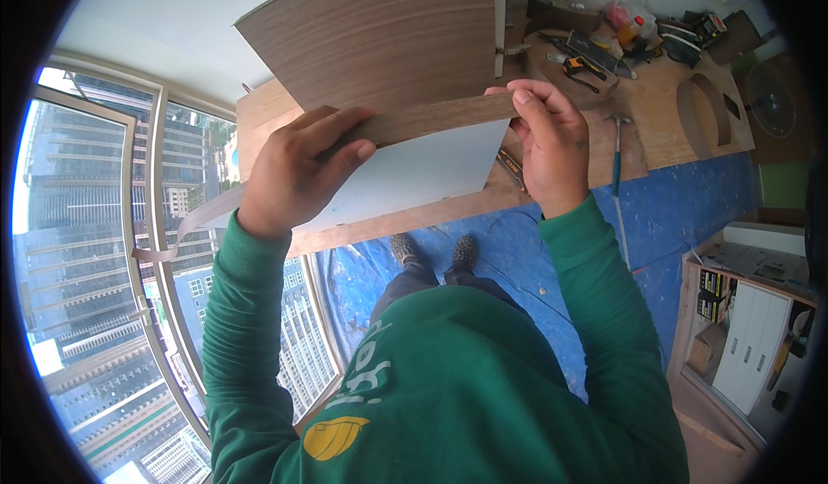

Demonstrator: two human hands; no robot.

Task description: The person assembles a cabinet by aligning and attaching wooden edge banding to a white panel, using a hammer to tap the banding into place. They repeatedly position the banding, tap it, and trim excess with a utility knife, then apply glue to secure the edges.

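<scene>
A brown wood-grain edging strip (pixel 440 115) runs along the top edge of a panel with a white face (pixel 414 171). My left hand (pixel 302 166) is closed on the strip at the panel's left part, thumb over the near side. At the right corner, my right hand (pixel 552 139) pinches the strip's end between thumb and fingers. A loose tail of thin banding (pixel 185 229) curls out past my left wrist toward the window. Whether the strip is stuck to the edge cannot be made out.
Behind stands a large wood-grain board (pixel 379 40) on a plywood bench (pixel 642 139). Right of my hand lie a blue-handled hammer (pixel 617 160), a yellow-black cutter (pixel 582 70) and assorted tools. Blue sheeting (pixel 552 294) covers the floor; a tall window (pixel 86 268) is at left.
</scene>
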